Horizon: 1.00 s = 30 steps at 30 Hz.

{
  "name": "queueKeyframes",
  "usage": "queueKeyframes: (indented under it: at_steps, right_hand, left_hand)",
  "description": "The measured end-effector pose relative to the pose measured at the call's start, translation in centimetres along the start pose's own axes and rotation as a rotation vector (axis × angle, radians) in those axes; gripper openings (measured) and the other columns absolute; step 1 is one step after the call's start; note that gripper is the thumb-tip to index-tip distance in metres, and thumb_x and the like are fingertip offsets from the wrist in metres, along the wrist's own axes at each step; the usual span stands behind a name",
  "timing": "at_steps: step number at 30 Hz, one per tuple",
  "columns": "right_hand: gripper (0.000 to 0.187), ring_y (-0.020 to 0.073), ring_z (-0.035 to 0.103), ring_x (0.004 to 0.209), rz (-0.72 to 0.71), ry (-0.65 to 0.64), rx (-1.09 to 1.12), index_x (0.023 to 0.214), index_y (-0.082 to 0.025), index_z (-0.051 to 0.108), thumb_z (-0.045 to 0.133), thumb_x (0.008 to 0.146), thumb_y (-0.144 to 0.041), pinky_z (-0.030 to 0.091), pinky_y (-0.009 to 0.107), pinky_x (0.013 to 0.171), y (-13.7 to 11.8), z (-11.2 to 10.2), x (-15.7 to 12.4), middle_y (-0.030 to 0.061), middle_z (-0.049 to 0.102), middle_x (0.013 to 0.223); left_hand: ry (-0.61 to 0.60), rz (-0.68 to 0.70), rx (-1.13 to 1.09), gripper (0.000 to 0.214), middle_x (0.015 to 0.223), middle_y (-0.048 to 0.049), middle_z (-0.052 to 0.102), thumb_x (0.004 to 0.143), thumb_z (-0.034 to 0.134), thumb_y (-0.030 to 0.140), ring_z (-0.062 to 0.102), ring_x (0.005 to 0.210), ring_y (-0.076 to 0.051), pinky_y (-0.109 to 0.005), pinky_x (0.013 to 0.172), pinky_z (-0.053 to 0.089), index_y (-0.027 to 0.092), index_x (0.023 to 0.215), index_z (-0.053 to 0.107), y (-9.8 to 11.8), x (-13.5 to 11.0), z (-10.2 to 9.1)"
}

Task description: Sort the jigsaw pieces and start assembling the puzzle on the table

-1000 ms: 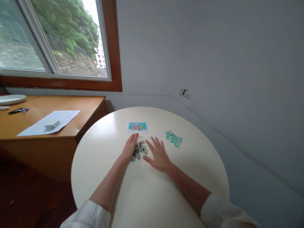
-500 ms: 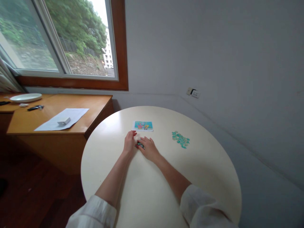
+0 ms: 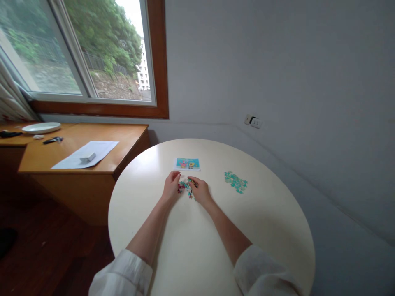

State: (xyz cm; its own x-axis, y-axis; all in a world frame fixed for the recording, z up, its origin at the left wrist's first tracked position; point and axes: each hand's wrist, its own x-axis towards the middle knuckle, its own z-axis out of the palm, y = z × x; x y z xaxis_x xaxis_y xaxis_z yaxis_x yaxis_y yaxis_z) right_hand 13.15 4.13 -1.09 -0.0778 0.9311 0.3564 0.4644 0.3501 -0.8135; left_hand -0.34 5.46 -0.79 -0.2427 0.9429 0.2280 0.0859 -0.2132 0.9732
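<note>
A small heap of multicoloured jigsaw pieces (image 3: 185,187) lies on the round cream table (image 3: 262,222). My left hand (image 3: 171,188) rests against the heap's left side with fingers curled. On the right side of the heap my right hand (image 3: 200,191) is closed, its fingertips pinching among the pieces; what it holds is too small to name. Just beyond the hands lies a small picture card (image 3: 187,164) showing cartoon figures on blue. A separate cluster of teal pieces (image 3: 235,181) sits to the right.
A wooden desk (image 3: 117,144) stands left of the table with a sheet of paper (image 3: 86,153), a small grey block (image 3: 88,157), a white plate (image 3: 41,127) and a dark tool. A window is above it. A wall socket (image 3: 253,121) sits on the grey wall.
My right hand went from flat and spread to closed at the heap. The hands gathered the pieces tight together, then parted a little. The view shifted to the left.
</note>
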Motion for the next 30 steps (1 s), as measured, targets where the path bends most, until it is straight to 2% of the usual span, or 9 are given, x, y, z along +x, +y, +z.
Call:
queueKeyframes:
  at_steps: [3, 7, 12, 16, 22, 26, 30]
  right_hand:
    - [0.033, 0.0159, 0.06, 0.102, -0.01, 0.016, 0.037, 0.098, -0.016, 0.067, 0.048, 0.073, -0.009, 0.046, 0.029, 0.093, 0.5, 0.2, 0.1, 0.0055, 0.067, 0.106]
    - [0.032, 0.018, 0.06, 0.102, -0.019, 0.013, 0.051, 0.088, -0.017, 0.07, 0.048, 0.069, -0.005, 0.044, 0.035, 0.096, 0.7, 0.3, 0.2, 0.0064, 0.067, 0.105]
    - [0.03, 0.0211, 0.061, 0.099, -0.074, -0.054, 0.068, 0.092, -0.019, 0.07, 0.064, 0.064, -0.011, 0.045, 0.038, 0.094, 0.4, 0.6, -0.1, 0.0065, 0.068, 0.102]
    - [0.035, 0.02, 0.062, 0.096, -0.068, -0.074, 0.097, 0.098, -0.02, 0.068, 0.064, 0.065, -0.01, 0.047, 0.038, 0.092, 0.6, 0.7, -0.2, 0.0056, 0.068, 0.102]
    - [0.039, 0.0177, 0.065, 0.088, 0.019, -0.019, 0.255, 0.104, -0.023, 0.065, 0.06, 0.067, -0.009, 0.049, 0.04, 0.089, 1.7, 1.0, 0.3, 0.0008, 0.07, 0.094]
    - [0.035, 0.0172, 0.066, 0.084, 0.047, 0.021, 0.353, 0.105, -0.02, 0.064, 0.056, 0.072, -0.015, 0.051, 0.039, 0.085, 2.2, 1.3, 0.8, 0.0028, 0.071, 0.089]
    - [0.03, 0.0179, 0.065, 0.089, 0.079, 0.072, 0.446, 0.104, -0.019, 0.064, 0.052, 0.077, -0.024, 0.05, 0.038, 0.086, 2.7, 1.3, 1.3, 0.0051, 0.071, 0.091]
  left_hand:
    - [0.017, 0.0, -0.027, 0.019, 0.078, -0.0039, 0.063, 0.068, 0.052, 0.03, 0.059, 0.079, -0.017, -0.03, 0.071, 0.045, 0.016, 0.079, 0.058, -0.2, 0.2, 0.0]
    - [0.029, -0.013, -0.041, 0.017, 0.078, -0.0038, 0.062, 0.068, 0.052, 0.029, 0.058, 0.078, -0.017, -0.03, 0.069, 0.045, 0.017, 0.078, 0.058, -0.4, 0.3, -0.2]
    - [0.031, 0.005, -0.037, 0.014, 0.078, -0.0038, 0.062, 0.068, 0.052, 0.027, 0.058, 0.077, -0.017, -0.029, 0.069, 0.045, 0.017, 0.077, 0.058, -0.5, 0.4, -0.3]
    - [0.019, 0.036, 0.006, 0.011, 0.075, -0.0029, 0.062, 0.068, 0.051, 0.022, 0.058, 0.074, -0.016, -0.029, 0.07, 0.045, 0.016, 0.076, 0.057, -0.6, 0.3, -0.3]
    - [0.0, 0.096, 0.218, 0.014, 0.078, -0.0044, 0.062, 0.07, 0.046, 0.012, 0.058, 0.074, -0.015, -0.028, 0.071, 0.045, 0.016, 0.078, 0.057, -0.6, -0.5, -0.2]
    - [-0.013, 0.165, 0.428, 0.019, 0.084, -0.007, 0.061, 0.073, 0.045, 0.009, 0.058, 0.079, -0.016, -0.03, 0.074, 0.046, 0.015, 0.084, 0.058, -0.5, -1.0, 0.2]
    - [-0.093, 0.215, 0.532, 0.02, 0.092, -0.0083, 0.061, 0.075, 0.047, 0.013, 0.058, 0.085, -0.017, -0.031, 0.079, 0.047, 0.015, 0.091, 0.06, -0.1, -1.4, 0.5]
